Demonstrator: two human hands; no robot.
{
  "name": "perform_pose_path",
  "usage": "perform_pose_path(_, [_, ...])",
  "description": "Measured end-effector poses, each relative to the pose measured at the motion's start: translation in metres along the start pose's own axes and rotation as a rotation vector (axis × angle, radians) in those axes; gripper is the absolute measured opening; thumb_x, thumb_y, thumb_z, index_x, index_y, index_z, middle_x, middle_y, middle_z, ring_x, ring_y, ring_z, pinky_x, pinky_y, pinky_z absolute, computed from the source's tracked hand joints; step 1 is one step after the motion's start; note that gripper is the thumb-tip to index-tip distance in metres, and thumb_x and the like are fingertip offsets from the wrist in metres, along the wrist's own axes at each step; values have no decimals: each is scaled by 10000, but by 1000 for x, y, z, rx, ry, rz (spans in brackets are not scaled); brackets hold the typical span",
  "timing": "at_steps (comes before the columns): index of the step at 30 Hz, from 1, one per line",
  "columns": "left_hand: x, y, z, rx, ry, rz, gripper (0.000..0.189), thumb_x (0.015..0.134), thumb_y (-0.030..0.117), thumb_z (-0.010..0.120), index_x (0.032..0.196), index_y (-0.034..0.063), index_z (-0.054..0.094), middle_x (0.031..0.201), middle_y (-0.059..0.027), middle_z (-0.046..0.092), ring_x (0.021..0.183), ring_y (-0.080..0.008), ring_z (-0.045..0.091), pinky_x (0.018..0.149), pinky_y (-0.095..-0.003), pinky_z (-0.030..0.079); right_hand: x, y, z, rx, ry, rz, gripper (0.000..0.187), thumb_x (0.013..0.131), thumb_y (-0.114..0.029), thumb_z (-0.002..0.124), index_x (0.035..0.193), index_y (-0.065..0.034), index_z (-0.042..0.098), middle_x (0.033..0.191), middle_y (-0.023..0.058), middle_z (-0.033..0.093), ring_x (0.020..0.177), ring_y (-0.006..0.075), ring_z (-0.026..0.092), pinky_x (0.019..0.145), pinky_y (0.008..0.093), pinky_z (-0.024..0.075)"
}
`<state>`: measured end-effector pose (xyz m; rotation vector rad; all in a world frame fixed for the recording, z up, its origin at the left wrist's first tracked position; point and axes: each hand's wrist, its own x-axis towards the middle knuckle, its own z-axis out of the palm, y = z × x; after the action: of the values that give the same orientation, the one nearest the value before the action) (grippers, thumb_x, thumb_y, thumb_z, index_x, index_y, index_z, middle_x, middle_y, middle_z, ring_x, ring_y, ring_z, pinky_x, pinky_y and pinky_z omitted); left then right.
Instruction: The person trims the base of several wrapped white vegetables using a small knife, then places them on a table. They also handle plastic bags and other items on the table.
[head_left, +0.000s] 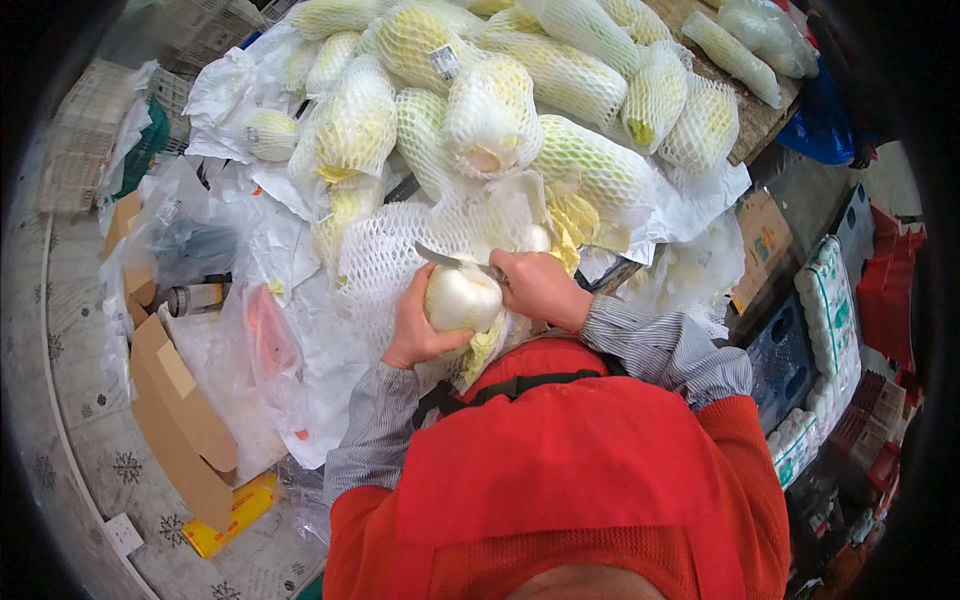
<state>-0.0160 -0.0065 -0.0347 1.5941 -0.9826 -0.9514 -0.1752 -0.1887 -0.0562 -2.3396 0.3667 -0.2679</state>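
Note:
My left hand (421, 327) grips a napa cabbage (463, 298) from its left side, with the pale base end facing up. In my right hand (541, 285) is a knife (459, 262), its blade lying across the far edge of the cabbage base and its tip pointing left. A loose green-yellow leaf (484, 348) hangs at the near side of the cabbage. White foam netting (390, 247) lies spread just beyond my left hand. Yellow outer leaves (571, 222) lie beyond my right hand. Whether the blade has entered the cabbage cannot be told.
Several cabbages in foam net sleeves (559, 71) are heaped beyond my hands. Plastic bags (262, 337), a jar (196, 298) and a cardboard box (180, 420) are at the left. A wrapped plastic pack (829, 315) and red crates (889, 285) stand at the right.

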Motion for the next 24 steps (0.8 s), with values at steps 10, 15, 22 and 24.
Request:
perform_pose_path(10, [-15,40,-44,-1044,265,354,917,818,586,628,1486,31,336,1356,-220,540,1200,-343,584,990,-483,517,13,-22,-36,330,168,23,180,862,-161,627,974,-32,686,757,166,680,697,280,674,642,372,522])
perform_pose_path(15, [21,81,-17,-1161,134,612,1077,819,809,499,1543,58,228,1466,-256,429,1279,-365,520,1052,-505,464,16,-81,-70,1153,-459,321,439,850,-204,754,1236,-46,617,864,43,684,751,159,644,695,294,512])
perform_pose_path(22, [29,73,-12,-738,392,233,1137,757,873,481,1530,70,260,1482,-187,429,1298,-336,512,1069,-485,455,2,-92,-76,561,333,-235,572,750,-168,854,1246,-45,598,1122,73,618,849,152,619,774,280,499])
perform_pose_path(24, [30,66,-5,-860,298,237,1116,765,867,480,1513,61,288,1433,-189,473,1215,-340,571,987,-484,516,-2,-79,-76,702,170,-166,522,757,-145,844,1214,-41,613,1105,70,623,812,136,613,740,269,498])
